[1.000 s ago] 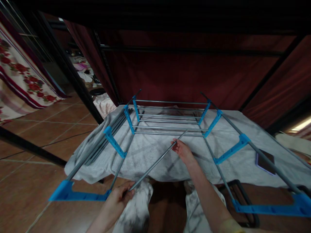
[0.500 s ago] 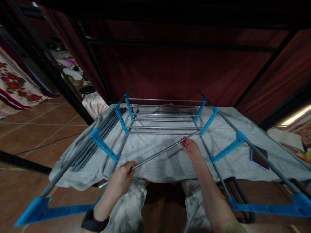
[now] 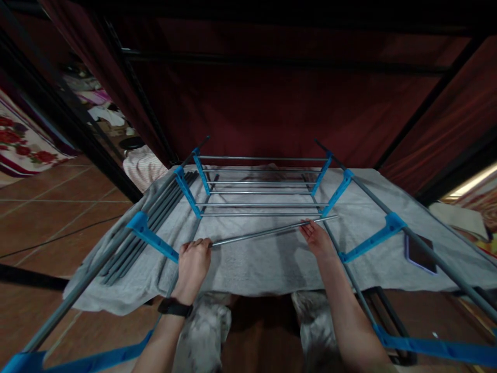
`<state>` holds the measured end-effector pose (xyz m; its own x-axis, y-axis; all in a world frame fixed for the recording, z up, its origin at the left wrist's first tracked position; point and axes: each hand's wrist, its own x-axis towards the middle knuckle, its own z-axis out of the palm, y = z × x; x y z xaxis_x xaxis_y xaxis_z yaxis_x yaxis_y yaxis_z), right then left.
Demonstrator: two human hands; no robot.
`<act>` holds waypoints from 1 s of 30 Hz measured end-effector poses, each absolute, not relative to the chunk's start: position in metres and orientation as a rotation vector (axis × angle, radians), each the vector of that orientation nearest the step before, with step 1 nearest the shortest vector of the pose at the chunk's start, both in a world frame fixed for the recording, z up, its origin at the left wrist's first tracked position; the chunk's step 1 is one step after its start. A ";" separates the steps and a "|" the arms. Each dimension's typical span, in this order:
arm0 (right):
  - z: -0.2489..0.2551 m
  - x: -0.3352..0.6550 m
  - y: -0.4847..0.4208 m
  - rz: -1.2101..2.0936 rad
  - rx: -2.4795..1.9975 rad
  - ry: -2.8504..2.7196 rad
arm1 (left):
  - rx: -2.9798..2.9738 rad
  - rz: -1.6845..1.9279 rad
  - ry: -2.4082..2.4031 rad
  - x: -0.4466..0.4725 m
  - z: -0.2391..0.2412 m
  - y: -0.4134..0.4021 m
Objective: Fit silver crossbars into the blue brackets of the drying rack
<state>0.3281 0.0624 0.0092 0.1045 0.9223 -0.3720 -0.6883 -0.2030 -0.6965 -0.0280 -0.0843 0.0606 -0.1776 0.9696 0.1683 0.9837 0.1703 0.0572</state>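
The left hand (image 3: 195,258) grips and right hand (image 3: 315,237) pinches a metal rod (image 3: 260,234), likely light, stiff and best held near both ends.

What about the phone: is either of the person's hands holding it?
No, the phone lies on the grey cloth, while the left hand and right hand both hold the same metal rod.

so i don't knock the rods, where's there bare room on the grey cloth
Bare grey cloth shows between the held rod and the trouser legs, and right of the right outer rail, beyond the phone. Crowded: left, where loose rods lie, and at the back, under the rungs.
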 end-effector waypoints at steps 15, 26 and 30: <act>0.013 0.315 0.074 1.470 -1.006 -0.228 | -0.831 -2.113 -2.629 -0.049 0.028 -0.010; 0.007 0.303 0.078 1.475 -1.013 -0.224 | 0.056 -3.182 -2.096 -0.048 0.029 0.019; 0.006 0.299 0.077 1.476 -1.022 -0.225 | 0.054 -3.249 -2.156 -0.042 0.030 0.020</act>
